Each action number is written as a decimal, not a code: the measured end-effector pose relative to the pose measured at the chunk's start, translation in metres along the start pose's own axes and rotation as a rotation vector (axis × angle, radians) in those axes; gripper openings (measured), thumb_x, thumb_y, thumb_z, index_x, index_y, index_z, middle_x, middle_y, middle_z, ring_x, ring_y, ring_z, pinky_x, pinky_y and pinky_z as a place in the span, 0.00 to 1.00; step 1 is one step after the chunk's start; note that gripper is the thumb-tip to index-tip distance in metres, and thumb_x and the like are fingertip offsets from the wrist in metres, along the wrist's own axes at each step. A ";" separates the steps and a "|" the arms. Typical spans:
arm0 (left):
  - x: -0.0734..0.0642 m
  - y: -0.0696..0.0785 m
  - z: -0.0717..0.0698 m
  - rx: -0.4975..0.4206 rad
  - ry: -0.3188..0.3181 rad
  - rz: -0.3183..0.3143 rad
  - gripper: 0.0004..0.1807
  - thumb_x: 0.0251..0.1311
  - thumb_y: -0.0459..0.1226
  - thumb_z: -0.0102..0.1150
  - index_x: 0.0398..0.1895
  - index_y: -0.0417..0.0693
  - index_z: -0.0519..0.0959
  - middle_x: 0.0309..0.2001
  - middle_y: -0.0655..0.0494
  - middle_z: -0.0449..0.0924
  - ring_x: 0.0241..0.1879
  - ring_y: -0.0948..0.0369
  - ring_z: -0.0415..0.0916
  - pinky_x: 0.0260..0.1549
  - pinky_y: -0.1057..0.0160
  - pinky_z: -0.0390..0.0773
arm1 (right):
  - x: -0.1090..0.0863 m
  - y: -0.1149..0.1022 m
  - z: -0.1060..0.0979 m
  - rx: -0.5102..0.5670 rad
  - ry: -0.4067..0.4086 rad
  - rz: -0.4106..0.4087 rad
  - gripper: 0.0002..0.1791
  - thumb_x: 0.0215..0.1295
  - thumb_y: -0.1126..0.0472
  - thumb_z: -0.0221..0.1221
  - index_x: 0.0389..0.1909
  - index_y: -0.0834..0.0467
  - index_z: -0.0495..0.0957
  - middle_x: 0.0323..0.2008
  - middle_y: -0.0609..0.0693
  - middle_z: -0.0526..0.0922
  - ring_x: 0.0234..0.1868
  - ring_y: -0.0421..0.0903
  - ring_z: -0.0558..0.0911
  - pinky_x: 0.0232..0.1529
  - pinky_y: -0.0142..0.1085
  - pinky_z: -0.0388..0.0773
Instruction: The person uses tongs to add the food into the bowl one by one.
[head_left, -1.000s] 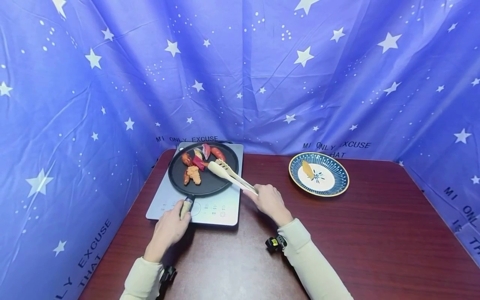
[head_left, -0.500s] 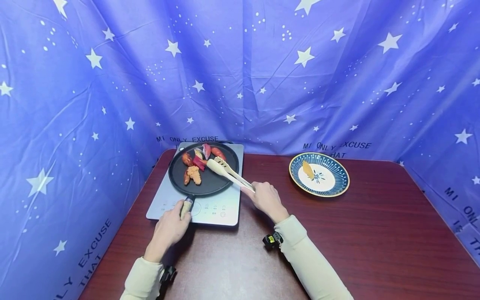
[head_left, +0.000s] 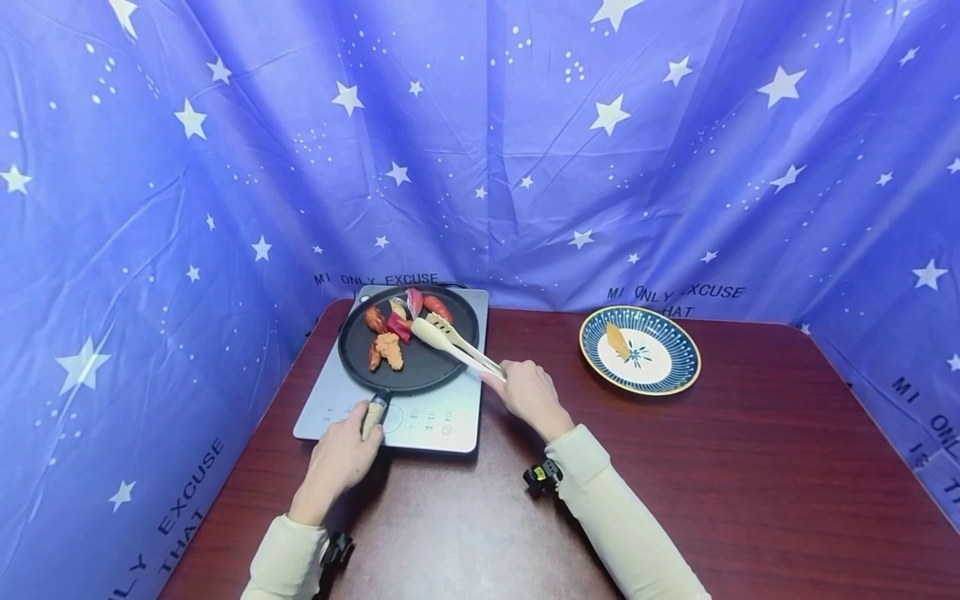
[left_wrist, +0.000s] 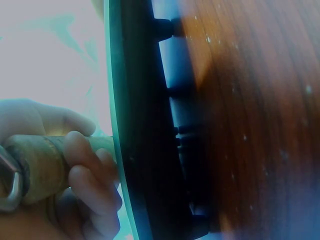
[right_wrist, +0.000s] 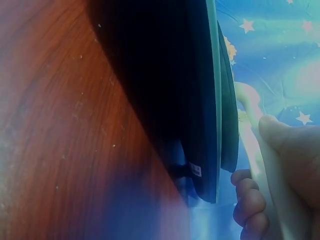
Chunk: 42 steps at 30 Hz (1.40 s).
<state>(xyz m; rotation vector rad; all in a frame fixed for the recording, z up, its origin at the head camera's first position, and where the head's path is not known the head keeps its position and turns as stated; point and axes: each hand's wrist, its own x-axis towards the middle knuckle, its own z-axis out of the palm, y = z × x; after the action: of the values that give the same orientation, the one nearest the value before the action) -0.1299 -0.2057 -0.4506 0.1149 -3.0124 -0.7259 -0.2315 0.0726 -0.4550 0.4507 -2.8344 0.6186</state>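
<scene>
My left hand [head_left: 343, 457] grips the light wooden handle [head_left: 372, 417] of a round black frying pan [head_left: 431, 371]; the left wrist view shows fingers curled round that handle [left_wrist: 40, 165]. In my right hand [head_left: 534, 398] is a pair of cream-coloured tongs [head_left: 432, 335], reaching over the pan's right side. Their tips lie right at a dark red piece of food [head_left: 399, 327]. Around it in the pan are a fried chicken piece [head_left: 389, 350], a reddish sausage-like piece [head_left: 437, 308], a purple onion piece [head_left: 415, 302] and a browned piece [head_left: 374, 318]. Part of the tongs [right_wrist: 280, 185] shows in the right wrist view.
Under the pan stands a silver induction cooker [head_left: 459, 408], its control panel facing me. A blue-patterned plate [head_left: 684, 371] with a yellowish, leaf-shaped piece [head_left: 617, 340] on it stands at the back right of the dark red table [head_left: 750, 467]. Starry blue curtains [head_left: 480, 150] hang close behind and at the sides.
My right hand and the tongs have shifted slightly left, bringing the tips a little further over the pan. The left hand and the pan hold still.
</scene>
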 end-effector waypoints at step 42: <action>0.001 0.000 0.000 -0.005 -0.008 0.006 0.29 0.61 0.45 0.47 0.64 0.43 0.65 0.40 0.36 0.78 0.36 0.45 0.77 0.29 0.48 0.71 | 0.020 -0.017 0.002 -0.034 -0.033 0.065 0.27 0.62 0.35 0.52 0.20 0.54 0.71 0.16 0.52 0.72 0.18 0.53 0.76 0.18 0.46 0.69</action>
<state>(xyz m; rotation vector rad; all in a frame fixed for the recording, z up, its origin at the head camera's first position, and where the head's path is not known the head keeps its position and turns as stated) -0.1304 -0.2059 -0.4511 0.1032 -3.0176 -0.7345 -0.2441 0.0520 -0.4448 0.3677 -2.8965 0.5785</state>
